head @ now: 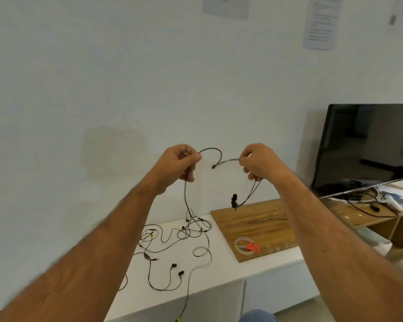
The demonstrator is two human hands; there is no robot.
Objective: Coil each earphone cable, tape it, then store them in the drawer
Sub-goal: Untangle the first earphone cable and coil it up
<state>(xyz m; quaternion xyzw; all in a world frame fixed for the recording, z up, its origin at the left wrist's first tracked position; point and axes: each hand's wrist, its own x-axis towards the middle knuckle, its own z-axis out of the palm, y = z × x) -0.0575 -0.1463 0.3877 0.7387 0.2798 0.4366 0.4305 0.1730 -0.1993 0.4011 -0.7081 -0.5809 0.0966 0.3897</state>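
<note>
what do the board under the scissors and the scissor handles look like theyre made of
The board looks like wood with a smooth, slightly glossy finish: brown streaked grain and a soft sheen. The scissors have handles that look like plastic, in a solid, even bright orange-red. The blades look thin and metallic, but too small to be sure.

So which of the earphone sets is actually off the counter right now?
The earphone cable strung between the left hand and right hand, earbuds dangling below the right; the other earphones lie tangled on the white counter.
</note>
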